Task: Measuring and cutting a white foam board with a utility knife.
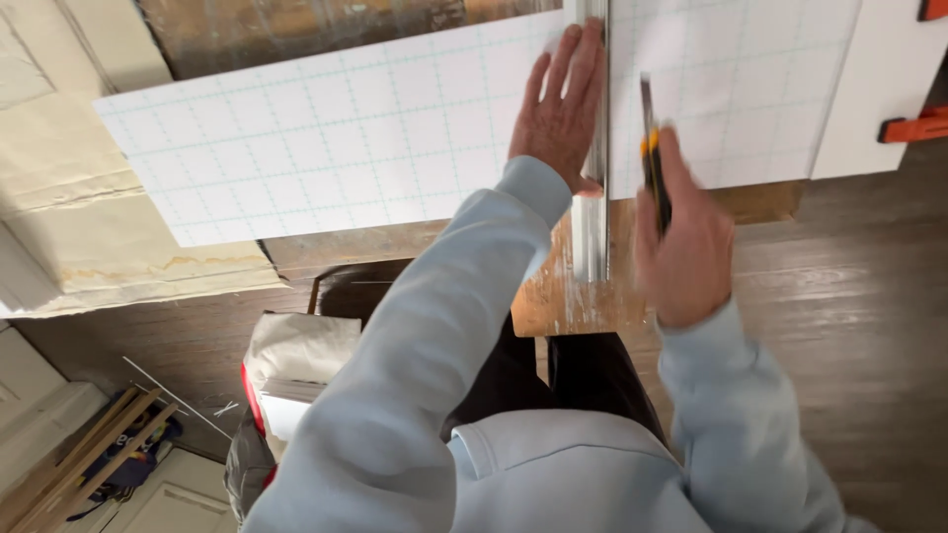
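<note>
pressing flat, the left hand (563,114) lies with fingers stretched out and close together on a metal straightedge (593,178), pinning it down onto a white gridded sheet (326,138). the sheet lies across a wooden board (563,296), its left part hanging out past the board's edge. over on the other side of the rule, the right hand (683,247) is wrapped in a fist around a yellow-and-black utility knife (652,163), the knife up against the rule's right edge; the tip itself is blurred, so whether it bites the sheet is hard to call.

the sheet looks light and fairly stiff, holding flat where it overhangs, probably foam board or card, smooth enough to slide, so by my reading the weight belongs on the rule, palm spread along it and fingertips kept back from the cutting edge. the knife wants a firm grip low on the handle, as it has now.

down below, a pale paper bag (296,355) and a bundle of wooden sticks (89,454) sit on the dark floor, and an orange clamp (918,128) shows at the right edge.
</note>
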